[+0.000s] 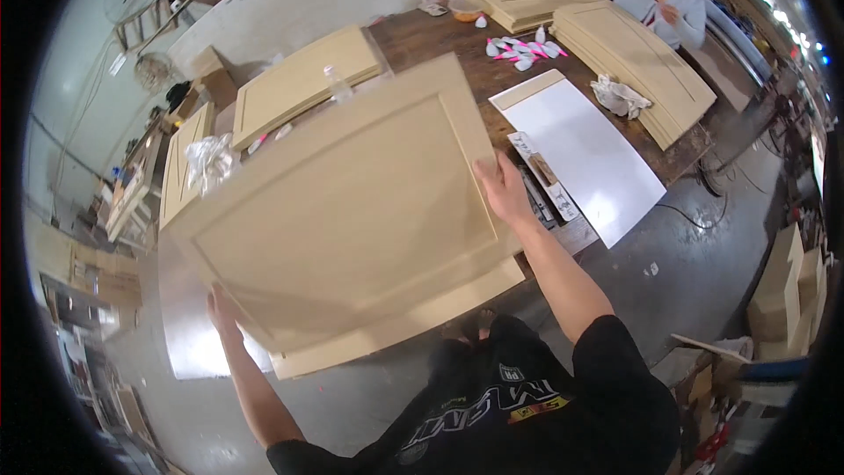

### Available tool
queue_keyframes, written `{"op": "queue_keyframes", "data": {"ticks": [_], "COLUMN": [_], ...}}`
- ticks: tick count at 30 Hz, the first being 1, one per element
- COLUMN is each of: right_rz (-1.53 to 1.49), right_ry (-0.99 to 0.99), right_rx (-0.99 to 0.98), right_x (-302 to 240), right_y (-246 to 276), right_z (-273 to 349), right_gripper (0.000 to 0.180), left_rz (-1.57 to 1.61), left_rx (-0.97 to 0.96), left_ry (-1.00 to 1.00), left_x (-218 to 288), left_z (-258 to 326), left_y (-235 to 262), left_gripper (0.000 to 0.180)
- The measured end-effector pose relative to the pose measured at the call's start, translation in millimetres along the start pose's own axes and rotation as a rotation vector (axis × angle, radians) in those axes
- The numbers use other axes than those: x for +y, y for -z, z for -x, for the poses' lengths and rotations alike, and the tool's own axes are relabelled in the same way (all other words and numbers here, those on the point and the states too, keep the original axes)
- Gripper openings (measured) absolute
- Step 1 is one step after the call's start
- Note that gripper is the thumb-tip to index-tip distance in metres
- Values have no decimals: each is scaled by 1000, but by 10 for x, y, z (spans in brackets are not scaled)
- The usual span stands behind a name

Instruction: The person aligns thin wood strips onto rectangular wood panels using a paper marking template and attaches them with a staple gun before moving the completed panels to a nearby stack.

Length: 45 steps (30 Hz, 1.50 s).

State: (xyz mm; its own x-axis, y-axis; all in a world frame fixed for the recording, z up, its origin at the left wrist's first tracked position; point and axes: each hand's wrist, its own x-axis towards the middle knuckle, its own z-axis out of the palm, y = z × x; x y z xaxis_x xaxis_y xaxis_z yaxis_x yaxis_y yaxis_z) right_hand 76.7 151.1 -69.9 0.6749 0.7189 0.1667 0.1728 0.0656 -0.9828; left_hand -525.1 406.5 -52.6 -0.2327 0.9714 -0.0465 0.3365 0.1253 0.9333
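Note:
Between my two hands is a large beige cabinet door panel (352, 211) with a raised frame around a recessed middle, tilted and slightly blurred. My right hand (505, 189) is closed on its right edge, thumb on the front face. At the lower left edge, my left hand (224, 310) grips the same panel, its fingers partly hidden behind it. Another beige panel (413, 315) shows beneath, along the near side of the table. The held panel hides most of that one and part of the tabletop.
Stacked beige panels (633, 70) lie at the right, with a crumpled white cloth (621, 95) on top. Pink-and-white small bottles (525, 51) cluster on the dark table (422, 40). A white board (589, 158) lies right of my hand. A co-worker (659, 0) stands at the far right.

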Motion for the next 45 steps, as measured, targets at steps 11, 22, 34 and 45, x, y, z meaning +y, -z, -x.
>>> {"op": "queue_keyframes", "data": {"ticks": [11, 22, 34, 45], "right_rz": [967, 712, 1021, 1118], "right_ry": [-99, -38, 195, 250], "right_rx": [263, 250, -6, -133], "right_x": [858, 579, 246, 1128], "right_y": [794, 1087, 103, 1027], "right_z": [-96, 168, 423, -1979], "right_gripper": [42, 46, 44, 37], "left_rz": [-773, -712, -735, -729], "left_rx": [-49, -779, -729, -488], "left_ry": [-553, -819, -829, -701], "left_x": [-803, 131, 179, 168], "left_z": [628, 3031, 3022, 2977], "left_y": [-362, -2318, -2680, -2756], "left_gripper": [48, 64, 61, 44]}}
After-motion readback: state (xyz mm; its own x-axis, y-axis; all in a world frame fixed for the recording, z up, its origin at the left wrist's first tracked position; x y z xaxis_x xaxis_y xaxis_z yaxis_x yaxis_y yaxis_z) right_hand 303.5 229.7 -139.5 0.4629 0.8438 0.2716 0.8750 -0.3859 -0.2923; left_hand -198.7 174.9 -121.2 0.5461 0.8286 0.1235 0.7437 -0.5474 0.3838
